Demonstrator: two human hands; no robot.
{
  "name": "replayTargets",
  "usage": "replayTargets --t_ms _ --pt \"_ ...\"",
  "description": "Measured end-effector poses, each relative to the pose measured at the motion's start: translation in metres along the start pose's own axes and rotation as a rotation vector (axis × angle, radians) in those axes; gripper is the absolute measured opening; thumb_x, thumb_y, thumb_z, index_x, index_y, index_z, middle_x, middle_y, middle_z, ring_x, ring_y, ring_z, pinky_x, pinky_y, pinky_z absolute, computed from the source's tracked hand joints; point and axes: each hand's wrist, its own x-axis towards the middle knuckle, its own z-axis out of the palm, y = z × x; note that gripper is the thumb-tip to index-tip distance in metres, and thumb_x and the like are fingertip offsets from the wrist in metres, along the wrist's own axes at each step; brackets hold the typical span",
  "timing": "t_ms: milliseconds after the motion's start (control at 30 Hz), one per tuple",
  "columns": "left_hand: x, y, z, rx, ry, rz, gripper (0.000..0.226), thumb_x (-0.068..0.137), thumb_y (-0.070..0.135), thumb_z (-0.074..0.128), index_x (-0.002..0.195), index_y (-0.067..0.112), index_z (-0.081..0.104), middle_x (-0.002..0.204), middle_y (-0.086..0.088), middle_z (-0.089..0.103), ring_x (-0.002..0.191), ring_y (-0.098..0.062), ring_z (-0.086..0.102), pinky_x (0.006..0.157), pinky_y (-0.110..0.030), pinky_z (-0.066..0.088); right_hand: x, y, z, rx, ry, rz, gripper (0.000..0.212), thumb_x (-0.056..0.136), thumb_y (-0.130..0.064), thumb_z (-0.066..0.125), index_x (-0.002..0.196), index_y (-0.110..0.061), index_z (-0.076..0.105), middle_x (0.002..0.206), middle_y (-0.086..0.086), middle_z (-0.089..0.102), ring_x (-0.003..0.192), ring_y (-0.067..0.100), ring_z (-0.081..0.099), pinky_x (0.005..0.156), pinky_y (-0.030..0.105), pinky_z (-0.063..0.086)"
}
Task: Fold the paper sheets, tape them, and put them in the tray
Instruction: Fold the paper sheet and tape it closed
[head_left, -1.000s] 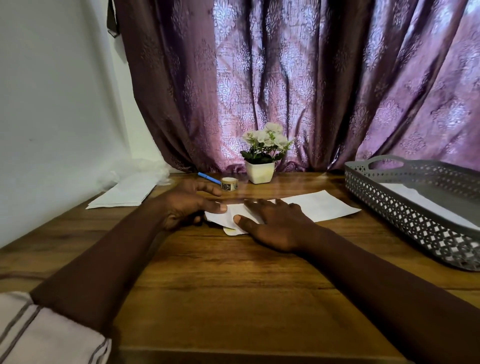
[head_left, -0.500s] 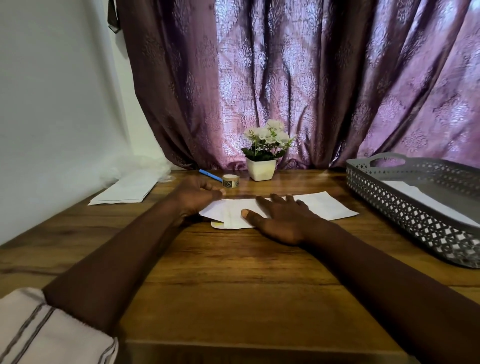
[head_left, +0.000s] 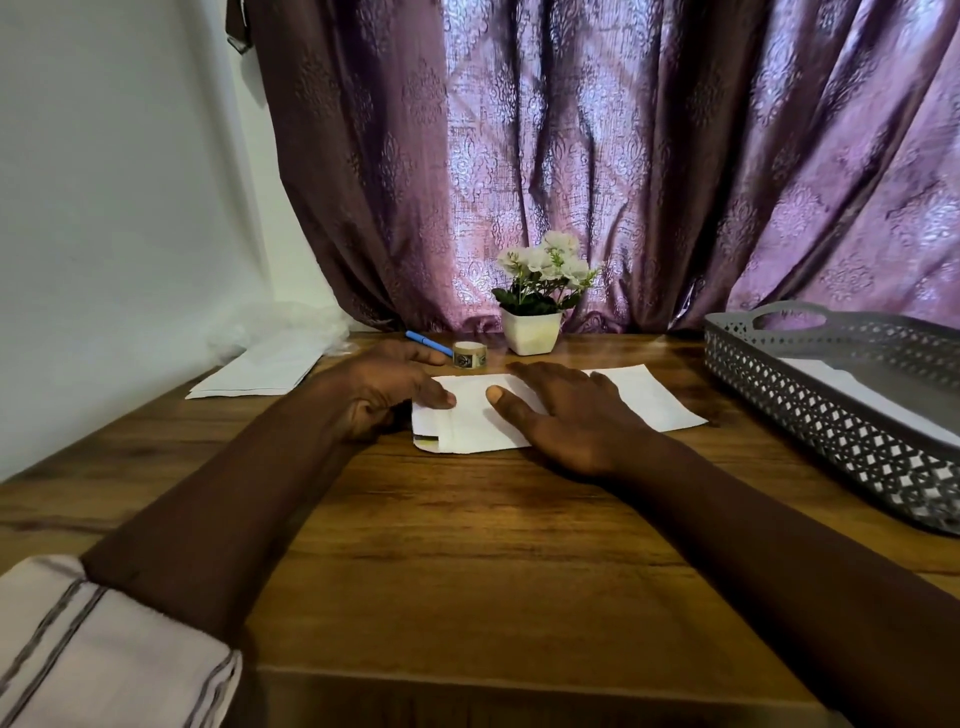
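Wooden surface (head_left: 467, 545), mid-fold: white paper sheet (head_left: 472, 426) lies centre, right hand (head_left: 576, 421) spread flat on it, left hand (head_left: 384, 389) thumb pressing its left edge. Small tape roll (head_left: 469, 356) just behind, unused. Grey perforated plastic tray (head_left: 831, 405) holds paper; taping, traying remain.

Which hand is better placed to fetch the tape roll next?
Left, probably. The left hand sits right beside the tape roll, with only its thumb on the folded paper, while the right hand lies flat across the fold, holding it down.
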Motion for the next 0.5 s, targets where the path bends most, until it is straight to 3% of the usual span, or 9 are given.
replayTargets --t_ms 100,233,267,333,400,433,500 --pt "-0.001 -0.001 0.001 -0.019 -0.023 -0.021 0.058 0.082 -0.020 0.068 0.131 0.010 0.062 0.104 -0.017 0.072 0.093 -0.030 0.073 0.072 -0.034 0.064 0.000 0.002 0.003 0.012 -0.060 0.002 0.078 0.094 -0.080 0.021 0.159 -0.037 0.027 0.169 -0.002 0.025 0.155 0.024 0.023 0.125 0.054 0.015" --pt "-0.007 0.002 0.006 0.064 0.037 0.010 0.051 0.076 -0.001 0.086 0.119 0.009 0.059 0.097 -0.010 0.067 0.073 -0.020 0.072 0.051 -0.024 0.058 0.000 0.003 0.007 -0.065 -0.158 -0.006 0.080 0.095 -0.079 0.020 0.161 -0.034 0.026 0.171 -0.001 0.019 0.157 0.022 0.016 0.125 0.053 0.013" --pt "-0.008 0.001 0.006 0.078 0.060 0.013 0.055 0.072 0.000 0.090 0.116 0.008 0.059 0.099 -0.012 0.067 0.079 -0.023 0.072 0.058 -0.030 0.063 0.000 0.003 0.007 -0.070 -0.158 -0.009 0.079 0.095 -0.079 0.020 0.161 -0.034 0.026 0.171 -0.001 0.019 0.157 0.022 0.015 0.125 0.053 0.012" --pt "-0.011 -0.001 0.006 0.080 0.082 0.003 0.068 0.061 -0.002 0.095 0.118 0.006 0.058 0.111 -0.021 0.069 0.096 -0.036 0.074 0.085 -0.054 0.063 0.000 0.002 0.007 -0.064 -0.154 -0.013 0.078 0.096 -0.077 0.020 0.160 -0.034 0.027 0.171 -0.001 0.020 0.157 0.022 0.017 0.125 0.053 0.013" --pt "-0.010 -0.002 0.007 0.076 0.092 -0.002 0.067 0.059 -0.006 0.094 0.115 0.008 0.059 0.113 -0.025 0.070 0.100 -0.042 0.074 0.090 -0.063 0.058 0.000 0.001 0.006 -0.048 -0.151 -0.016 0.078 0.096 -0.077 0.019 0.160 -0.034 0.029 0.170 -0.002 0.022 0.156 0.022 0.018 0.125 0.053 0.014" --pt "-0.008 -0.002 0.008 0.081 0.087 -0.002 0.061 0.062 -0.009 0.092 0.111 0.010 0.060 0.109 -0.024 0.070 0.095 -0.042 0.074 0.085 -0.060 0.060 0.000 0.001 0.006 -0.037 -0.148 -0.018 0.078 0.096 -0.078 0.020 0.160 -0.034 0.029 0.170 -0.002 0.023 0.156 0.022 0.019 0.125 0.053 0.015" --pt "-0.006 0.000 0.011 0.088 0.079 0.006 0.049 0.072 -0.012 0.084 0.108 0.013 0.061 0.099 -0.019 0.070 0.078 -0.034 0.075 0.063 -0.044 0.064 0.000 0.002 0.006 -0.011 -0.144 -0.019 0.078 0.096 -0.078 0.020 0.159 -0.034 0.029 0.169 -0.002 0.025 0.155 0.023 0.022 0.124 0.054 0.017"
